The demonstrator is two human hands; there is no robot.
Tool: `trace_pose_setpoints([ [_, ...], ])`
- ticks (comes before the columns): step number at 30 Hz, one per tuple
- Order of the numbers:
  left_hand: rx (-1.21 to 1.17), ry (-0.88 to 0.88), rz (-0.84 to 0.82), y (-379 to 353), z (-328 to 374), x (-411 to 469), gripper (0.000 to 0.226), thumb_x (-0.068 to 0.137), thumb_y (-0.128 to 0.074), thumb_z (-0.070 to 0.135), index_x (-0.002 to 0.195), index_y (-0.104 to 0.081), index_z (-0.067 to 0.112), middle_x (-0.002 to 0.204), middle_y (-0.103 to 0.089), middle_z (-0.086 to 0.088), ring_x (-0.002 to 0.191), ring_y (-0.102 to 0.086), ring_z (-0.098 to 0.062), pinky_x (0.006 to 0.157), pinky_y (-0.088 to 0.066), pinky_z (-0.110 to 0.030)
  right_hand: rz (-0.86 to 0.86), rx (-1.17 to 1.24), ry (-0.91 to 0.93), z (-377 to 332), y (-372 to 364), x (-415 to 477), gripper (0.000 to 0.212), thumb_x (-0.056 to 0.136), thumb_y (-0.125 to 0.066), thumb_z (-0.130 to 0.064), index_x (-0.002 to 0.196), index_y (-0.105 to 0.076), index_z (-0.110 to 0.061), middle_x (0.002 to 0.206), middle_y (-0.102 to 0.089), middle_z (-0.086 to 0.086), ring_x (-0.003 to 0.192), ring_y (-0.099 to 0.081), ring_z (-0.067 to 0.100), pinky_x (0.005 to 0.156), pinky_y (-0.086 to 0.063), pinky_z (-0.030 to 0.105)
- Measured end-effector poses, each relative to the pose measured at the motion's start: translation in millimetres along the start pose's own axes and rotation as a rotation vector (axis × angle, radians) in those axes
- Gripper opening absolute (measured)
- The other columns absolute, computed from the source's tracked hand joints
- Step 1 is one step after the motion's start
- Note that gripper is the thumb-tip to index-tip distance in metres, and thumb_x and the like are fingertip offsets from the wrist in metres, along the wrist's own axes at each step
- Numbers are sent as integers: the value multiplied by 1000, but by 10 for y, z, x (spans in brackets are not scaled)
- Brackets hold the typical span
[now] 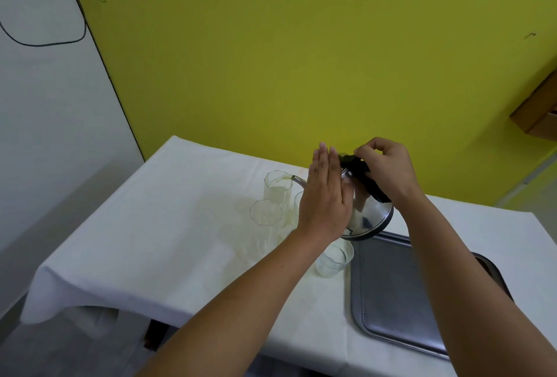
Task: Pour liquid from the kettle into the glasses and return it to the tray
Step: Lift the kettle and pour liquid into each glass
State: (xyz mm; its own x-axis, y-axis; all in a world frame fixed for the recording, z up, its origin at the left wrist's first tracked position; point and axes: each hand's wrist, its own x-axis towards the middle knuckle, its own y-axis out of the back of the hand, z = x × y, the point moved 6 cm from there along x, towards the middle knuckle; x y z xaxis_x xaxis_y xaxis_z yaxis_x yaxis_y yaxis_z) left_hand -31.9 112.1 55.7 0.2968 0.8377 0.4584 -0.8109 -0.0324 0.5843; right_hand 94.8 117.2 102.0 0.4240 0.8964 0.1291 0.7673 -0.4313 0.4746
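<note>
Kettle (366, 211) up and tipped left, its long axis running from the black handle on the right down to the thin spout (298, 179), which sits right at the rim of the far glass (278, 188). Right hand (388, 170) curled tight around the handle; left hand (324, 196) flat, fingers together, pressed against the kettle's side. The kettle lies between the two hands, just above the tray's (391, 295) far left corner on the counter (187, 226). Three other glasses crowd beneath the left wrist, so that looks like the tight spot.

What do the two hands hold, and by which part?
The right hand grips the shiny steel kettle by its black handle; the left hand lies flat against its side.
</note>
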Motion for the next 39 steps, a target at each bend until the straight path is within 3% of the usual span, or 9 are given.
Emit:
trace_pose_setpoints([
  [4, 18, -69, -27, 8, 54, 16, 55, 101, -34, 13, 148, -9, -1, 160, -3, -20, 150, 1, -29, 124, -9, -42, 39, 131, -37, 113, 48, -40, 24, 66, -62, -39, 66, -63, -15, 58, -59, -2, 63, -55, 23, 74, -57, 57],
  [7, 21, -93, -56, 15, 85, 34, 56, 101, -34, 14, 149, -8, 2, 160, -2, -18, 150, 2, -28, 123, -11, -44, 65, 246, -54, 167, 67, -83, 16, 68, -63, -33, 56, -62, -21, 50, -54, -10, 58, -52, 18, 62, -49, 38],
  [11, 71, -134, -76, 21, 132, 50, 55, 102, -33, 16, 149, -9, 4, 161, -4, -16, 150, 1, -26, 123, -12, -43, 100, 403, -46, 254, 68, -132, 23, 77, -62, -19, 54, -59, -20, 43, -46, -13, 44, -46, 6, 43, -39, 15],
  [19, 156, -180, -98, 39, 198, 53, 54, 101, -33, 17, 149, -13, 4, 161, -10, -15, 150, -3, -24, 123, -10, -41, 136, 536, -69, 382, 83, -209, 35, 88, -58, -5, 56, -55, -17, 41, -45, -13, 37, -44, 2, 39, -36, 11],
  [26, 130, -214, -108, -47, 421, 13, 54, 101, -33, 18, 149, -12, 3, 161, -9, -16, 150, -2, -25, 124, -8, -40, 162, 498, -61, 361, 374, -292, 32, 87, -60, -8, 56, -56, -18, 43, -46, -12, 39, -45, 4, 39, -37, 12],
  [31, 98, -204, -134, -170, 535, -102, 55, 102, -33, 18, 149, -10, 3, 161, -5, -17, 150, -1, -26, 124, -7, -39, 156, 387, -59, 376, 560, -355, 22, 76, -63, -21, 54, -59, -22, 44, -51, -13, 42, -50, 6, 43, -43, 17],
  [34, 72, -152, -162, -276, 551, -178, 55, 102, -31, 19, 150, -8, 4, 161, -1, -15, 150, 2, -24, 124, -5, -37, 149, 249, -79, 450, 636, -380, 17, 71, -63, -30, 57, -62, -20, 44, -52, -14, 44, -49, 7, 54, -46, 26],
  [39, 58, -62, -185, -434, 550, -259, 55, 103, -29, 22, 150, -6, 4, 161, 3, -15, 150, 5, -23, 124, -2, -36, 162, 72, -144, 527, 679, -416, 22, 64, -60, -42, 68, -65, -21, 47, -57, -10, 59, -55, 23, 70, -57, 56],
])
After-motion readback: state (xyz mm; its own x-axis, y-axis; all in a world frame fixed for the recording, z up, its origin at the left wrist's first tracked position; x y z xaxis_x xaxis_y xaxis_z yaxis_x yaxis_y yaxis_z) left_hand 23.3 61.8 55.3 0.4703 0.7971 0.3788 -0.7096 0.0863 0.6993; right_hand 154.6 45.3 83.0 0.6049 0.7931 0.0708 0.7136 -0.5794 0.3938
